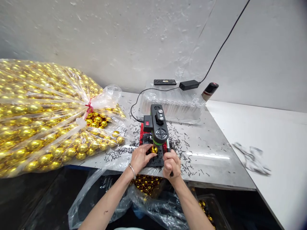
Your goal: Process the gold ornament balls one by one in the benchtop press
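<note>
A gold ball (154, 149) sits under the front end of a small black bench drill press (159, 124). Thumb and fingers of my left hand (141, 157) pinch that ball from the left, just above the machine's black base (153, 162). My right hand (172, 163) is wrapped round the lever handle (168, 146) on the machine's right side; the handle's black end shows below my fist. The bit's tip is hidden by the housing and the ball. A red switch (147, 123) is on the left of the housing.
Large clear bags of gold balls (35, 127) crowd the left. Dark shavings (182, 150) litter the metal tabletop. Behind the machine stand a clear plastic tray (172, 107), a power adapter (189, 85) and a dark-capped bottle (210, 91). Below the edge hangs an open bag of balls (147, 183).
</note>
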`<state>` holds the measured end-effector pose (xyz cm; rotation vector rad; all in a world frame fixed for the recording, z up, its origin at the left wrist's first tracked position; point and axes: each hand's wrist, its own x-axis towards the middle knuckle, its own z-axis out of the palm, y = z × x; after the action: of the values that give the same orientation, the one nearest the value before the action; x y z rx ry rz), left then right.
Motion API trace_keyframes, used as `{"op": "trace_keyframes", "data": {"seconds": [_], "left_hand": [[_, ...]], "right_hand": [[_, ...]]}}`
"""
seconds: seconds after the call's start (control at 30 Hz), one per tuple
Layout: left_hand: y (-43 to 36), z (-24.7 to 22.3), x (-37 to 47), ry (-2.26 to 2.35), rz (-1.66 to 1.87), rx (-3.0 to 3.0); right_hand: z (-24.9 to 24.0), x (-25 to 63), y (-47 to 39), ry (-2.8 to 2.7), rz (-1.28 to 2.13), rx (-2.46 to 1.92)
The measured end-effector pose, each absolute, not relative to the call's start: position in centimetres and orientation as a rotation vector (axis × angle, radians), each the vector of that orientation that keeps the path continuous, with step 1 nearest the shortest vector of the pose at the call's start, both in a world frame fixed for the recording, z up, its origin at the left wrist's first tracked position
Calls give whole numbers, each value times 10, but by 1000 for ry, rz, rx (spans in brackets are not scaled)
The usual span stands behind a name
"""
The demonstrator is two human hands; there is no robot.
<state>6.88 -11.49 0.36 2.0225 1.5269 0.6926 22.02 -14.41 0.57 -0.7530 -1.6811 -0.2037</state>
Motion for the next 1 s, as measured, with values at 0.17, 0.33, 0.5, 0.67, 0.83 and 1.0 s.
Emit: {"op": "trace_keyframes", "data": {"seconds": [0.17, 0.33, 0.5, 0.67, 0.83, 1.0], "left_hand": [[-116, -2, 68, 1505, 723, 2017], [-112, -2, 69, 1509, 764, 1927], [-133, 10, 57, 1424, 865, 1585], [-201, -18, 49, 1004, 527, 1019], [-242, -64, 52, 1175, 462, 225], [-233, -31, 35, 818, 633, 46]], "right_hand": [[1, 221, -143, -1745, -204, -731], [44, 218, -151, -1649, -13, -774], [90, 214, -156, -1611, 118, -885], [84, 212, -157, -1620, 73, -857], [78, 211, -156, -1627, 50, -828], [79, 211, -156, -1640, 37, -814]]}}
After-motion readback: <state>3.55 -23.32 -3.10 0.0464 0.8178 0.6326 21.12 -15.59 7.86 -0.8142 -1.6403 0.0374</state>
